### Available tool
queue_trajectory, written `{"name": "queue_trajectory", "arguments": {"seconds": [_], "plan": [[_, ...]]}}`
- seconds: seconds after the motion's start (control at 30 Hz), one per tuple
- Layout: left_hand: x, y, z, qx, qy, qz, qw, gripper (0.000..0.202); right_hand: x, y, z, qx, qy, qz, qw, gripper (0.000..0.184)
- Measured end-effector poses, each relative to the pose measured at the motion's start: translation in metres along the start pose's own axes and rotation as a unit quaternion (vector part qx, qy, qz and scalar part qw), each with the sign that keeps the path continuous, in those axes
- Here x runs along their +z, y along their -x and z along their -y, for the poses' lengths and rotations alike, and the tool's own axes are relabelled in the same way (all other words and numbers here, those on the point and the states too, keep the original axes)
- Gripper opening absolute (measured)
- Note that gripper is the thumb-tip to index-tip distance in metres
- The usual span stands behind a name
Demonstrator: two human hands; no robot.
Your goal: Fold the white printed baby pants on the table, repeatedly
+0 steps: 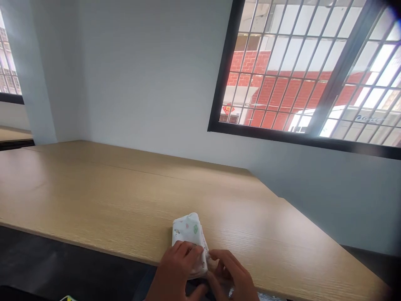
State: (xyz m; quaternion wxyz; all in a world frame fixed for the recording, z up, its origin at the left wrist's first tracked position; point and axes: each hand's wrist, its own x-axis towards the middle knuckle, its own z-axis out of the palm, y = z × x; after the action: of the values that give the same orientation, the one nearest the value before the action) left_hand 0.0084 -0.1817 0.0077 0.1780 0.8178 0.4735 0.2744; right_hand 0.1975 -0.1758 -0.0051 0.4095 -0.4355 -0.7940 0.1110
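Note:
A small white pouch-like fabric item [188, 228] with little coloured cartoon prints lies at the front edge of the wooden table. My left hand [177, 267] is closed over its near half, fingers on top and thumb below by the edge. At its right side, where a thin pinkish line runs along the edge, the fingers of my right hand [233, 271] are bent and pinch the border. My fingers hide the near part of the item, so I cannot tell whether its side is open.
The light wooden table [109, 196] stretches left and back to a pale wall [150, 75]. Its right edge slants away towards the wall. A barred window [282, 75] is at upper right. Below the front edge lies dark floor, with a small green-and-white thing [67, 298] at the bottom.

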Motion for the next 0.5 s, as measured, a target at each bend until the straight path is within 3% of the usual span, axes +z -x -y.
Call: {"name": "queue_trajectory", "arguments": {"seconds": [0.1,0.23,0.37,0.5], "plan": [[0.019,0.000,0.013,0.022,-0.081,0.019,0.996,0.068,0.008,-0.005,0.002,0.063,-0.004,0.013,0.998,0.017],[0.040,-0.006,0.021,0.055,-0.207,-0.068,0.974,0.054,0.010,-0.010,0.011,0.102,0.008,0.022,0.995,0.017],[0.050,-0.015,0.023,0.053,-0.220,-0.119,0.967,0.038,0.012,-0.010,0.009,0.118,0.016,0.036,0.992,0.007],[0.053,-0.013,0.040,0.112,-0.209,-0.164,0.957,0.027,0.025,0.000,-0.004,0.085,0.093,0.036,0.991,0.006]]}}
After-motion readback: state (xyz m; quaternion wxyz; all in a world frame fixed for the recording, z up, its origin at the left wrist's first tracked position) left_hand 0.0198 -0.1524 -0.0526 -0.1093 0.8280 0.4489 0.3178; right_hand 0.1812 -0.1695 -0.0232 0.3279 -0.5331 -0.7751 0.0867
